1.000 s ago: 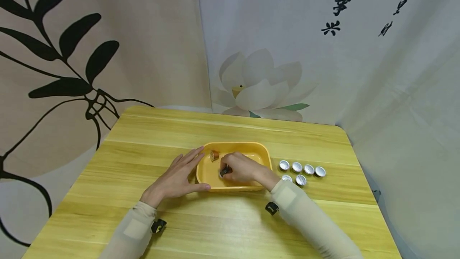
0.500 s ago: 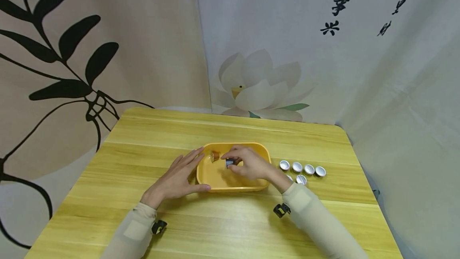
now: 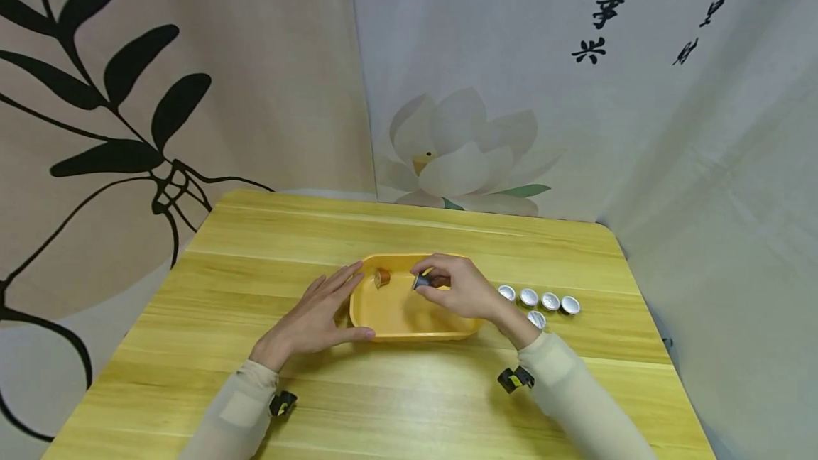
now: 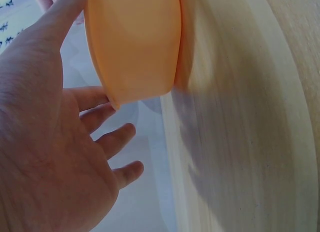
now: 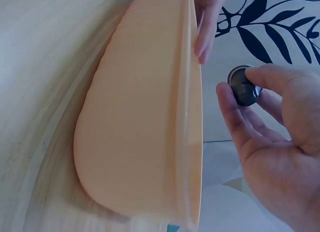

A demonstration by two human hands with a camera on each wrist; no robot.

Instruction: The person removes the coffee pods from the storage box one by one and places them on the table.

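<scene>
My right hand [image 3: 465,292] pinches a dark coffee capsule [image 3: 421,281] between thumb and fingertips, over the right half of a yellow tray [image 3: 396,330]. The right wrist view shows the same dark capsule [image 5: 243,86] tilted, its silvery rim partly visible above the tray's edge. Inside the tray, near its back left corner, lies a copper-coloured capsule [image 3: 381,277] on its side. My left hand [image 3: 313,319] rests against the tray's left end, fingers spread and fairly straight. From the left wrist view, fingertips of the left hand [image 4: 60,147] meet the tray's rim.
Right of the tray, several capsules [image 3: 550,301] stand on the wooden table [image 3: 358,403] with silvery round faces up, in a row plus one in front. My right forearm partly covers that area. A printed curtain [image 3: 486,34] hangs behind the table's far edge.
My right hand has lifted the dark capsule from the tray's floor and moved it up and right, turning it on its side. The left hand and the tray stay put.
</scene>
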